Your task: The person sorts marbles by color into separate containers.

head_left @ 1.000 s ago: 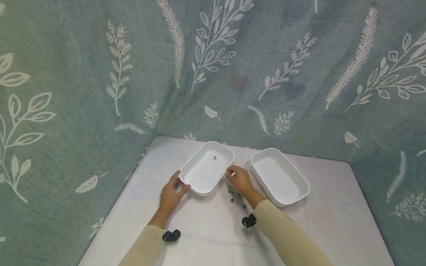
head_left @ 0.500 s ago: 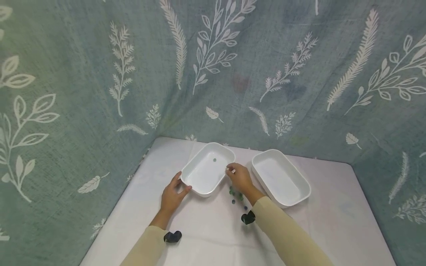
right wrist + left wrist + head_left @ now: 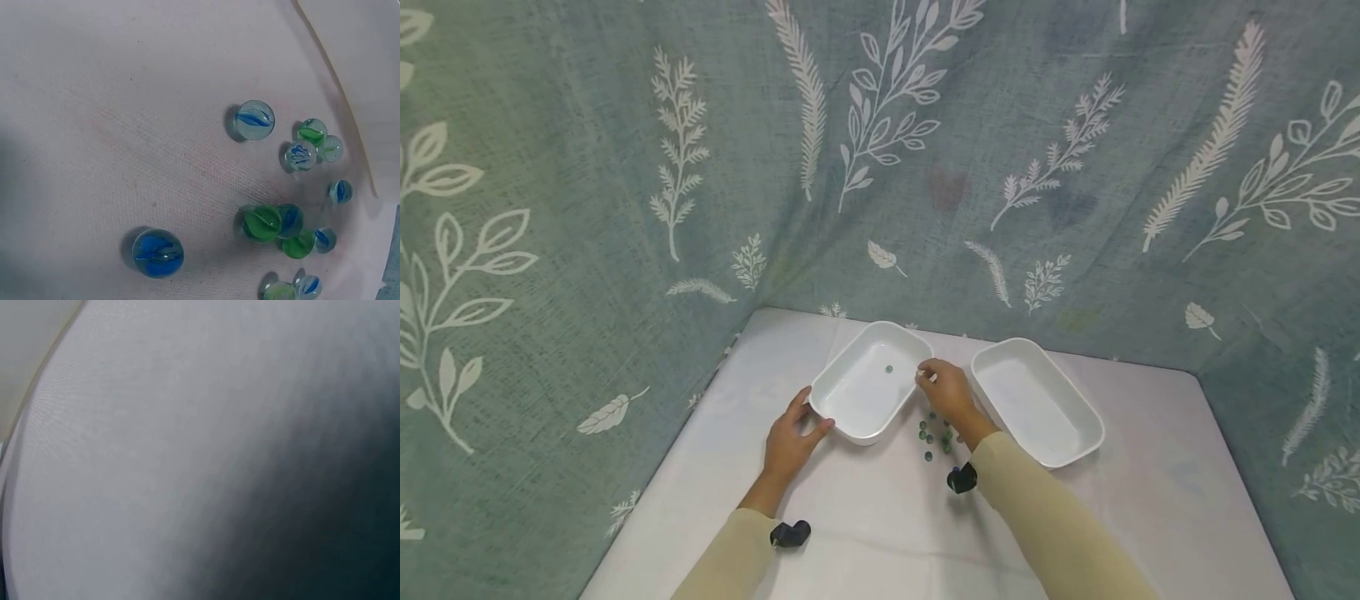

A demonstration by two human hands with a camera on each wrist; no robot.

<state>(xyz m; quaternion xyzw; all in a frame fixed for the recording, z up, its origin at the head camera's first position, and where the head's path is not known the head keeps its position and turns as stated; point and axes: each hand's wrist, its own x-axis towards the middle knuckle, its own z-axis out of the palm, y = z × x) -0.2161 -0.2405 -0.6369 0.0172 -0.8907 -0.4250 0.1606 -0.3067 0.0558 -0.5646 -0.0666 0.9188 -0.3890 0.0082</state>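
Observation:
A white rectangular dish (image 3: 859, 398) with rounded corners stands on the left in the head view. One small glass marble (image 3: 889, 368) lies inside it. My left hand (image 3: 787, 442) grips the near left corner, fingers along the side and thumb on the near rim. At the opposite side my right hand (image 3: 947, 390) pinches the right rim, its fingertips partly hidden. Just below the right hand, several clear marbles (image 3: 922, 434) with blue or green swirls lie loose on the cloth. The right wrist view shows them closer, among them a blue marble (image 3: 157, 253).
A second white dish (image 3: 1037, 404) sits to the right, close beside my right forearm. White cloth (image 3: 865, 517) covers the table. A green leaf-patterned curtain (image 3: 910, 167) hangs behind and at both sides. The left wrist view holds mostly blurred white cloth (image 3: 137, 456).
The marble inside the left dish has rolled slightly toward the near side. My right hand has moved a little up along the rim. The left hand keeps its grip.

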